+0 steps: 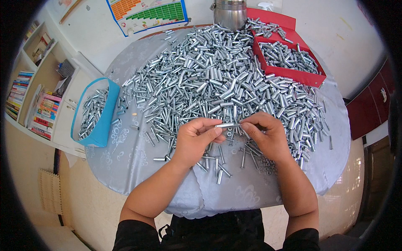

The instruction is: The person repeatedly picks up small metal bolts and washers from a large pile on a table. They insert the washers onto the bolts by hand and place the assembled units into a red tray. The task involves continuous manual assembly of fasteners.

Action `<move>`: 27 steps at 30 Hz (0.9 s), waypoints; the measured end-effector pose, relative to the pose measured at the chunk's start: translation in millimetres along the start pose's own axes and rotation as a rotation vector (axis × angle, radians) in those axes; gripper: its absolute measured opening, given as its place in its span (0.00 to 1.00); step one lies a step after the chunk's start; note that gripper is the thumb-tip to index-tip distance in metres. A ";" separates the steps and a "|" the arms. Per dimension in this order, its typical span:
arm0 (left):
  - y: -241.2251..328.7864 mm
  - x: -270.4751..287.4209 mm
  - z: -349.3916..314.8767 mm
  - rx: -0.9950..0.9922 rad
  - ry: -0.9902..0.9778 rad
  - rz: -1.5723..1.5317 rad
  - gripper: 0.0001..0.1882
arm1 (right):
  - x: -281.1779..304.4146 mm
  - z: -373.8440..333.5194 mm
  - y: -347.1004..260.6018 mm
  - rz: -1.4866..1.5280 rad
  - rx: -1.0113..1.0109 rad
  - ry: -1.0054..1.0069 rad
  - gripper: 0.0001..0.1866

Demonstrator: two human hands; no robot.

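Observation:
My left hand (195,139) is closed, its thumb and forefinger pinching a shiny metal sleeve (226,125) held level above the table. My right hand (264,133) is closed too, its fingertips pressed together at the sleeve's right end; whatever small part they grip is mostly hidden. Just behind both hands spreads a large heap of silvery metal sleeves and bolts (209,79). Between my forearms lie several loose bolts (220,169). By my right wrist sits a small pile of nuts or washers (267,166), too small to tell apart.
A blue bin (109,113) with metal pieces stands at the left. At the back right is an open red box (293,74) of similar pieces, beside a steel canister (229,16). A grey cloth (138,167) covers the round table; a bookshelf (31,90) stands beyond its left side.

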State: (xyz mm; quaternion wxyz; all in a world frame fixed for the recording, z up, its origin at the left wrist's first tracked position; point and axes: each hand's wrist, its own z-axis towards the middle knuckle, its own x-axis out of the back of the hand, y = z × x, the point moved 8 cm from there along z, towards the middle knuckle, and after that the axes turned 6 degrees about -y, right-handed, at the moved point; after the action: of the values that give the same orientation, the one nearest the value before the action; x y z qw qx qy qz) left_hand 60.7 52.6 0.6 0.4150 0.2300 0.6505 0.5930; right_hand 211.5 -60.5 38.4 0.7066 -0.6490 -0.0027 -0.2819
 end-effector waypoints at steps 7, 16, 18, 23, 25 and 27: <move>-0.1 0.7 0.5 -0.008 0.012 -0.014 0.11 | -22.3 -7.0 -13.4 -0.588 0.260 -0.201 0.09; -0.4 -0.2 0.5 0.007 0.013 -0.014 0.10 | -32.6 -7.1 -5.6 -0.759 0.256 -0.208 0.10; -0.5 -0.3 0.3 0.004 0.012 -0.020 0.10 | -32.9 -6.7 -5.7 -0.757 0.260 -0.202 0.09; -1.5 1.1 0.6 -0.001 0.012 -0.002 0.10 | -31.8 -5.3 -3.9 -0.707 0.235 -0.237 0.06; -2.1 1.0 0.4 0.011 0.023 0.011 0.10 | -30.5 -7.3 -4.3 -0.683 0.245 -0.251 0.04; -2.5 -0.1 0.5 0.016 0.024 0.014 0.10 | -33.8 -7.5 -4.8 -0.717 0.249 -0.250 0.04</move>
State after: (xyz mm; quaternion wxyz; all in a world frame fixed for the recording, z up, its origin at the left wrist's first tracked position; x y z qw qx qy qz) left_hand 61.6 52.4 -1.7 0.4012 0.2309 0.6585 0.5934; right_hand 178.4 -54.0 29.2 0.6310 -0.5456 -0.3493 -0.4268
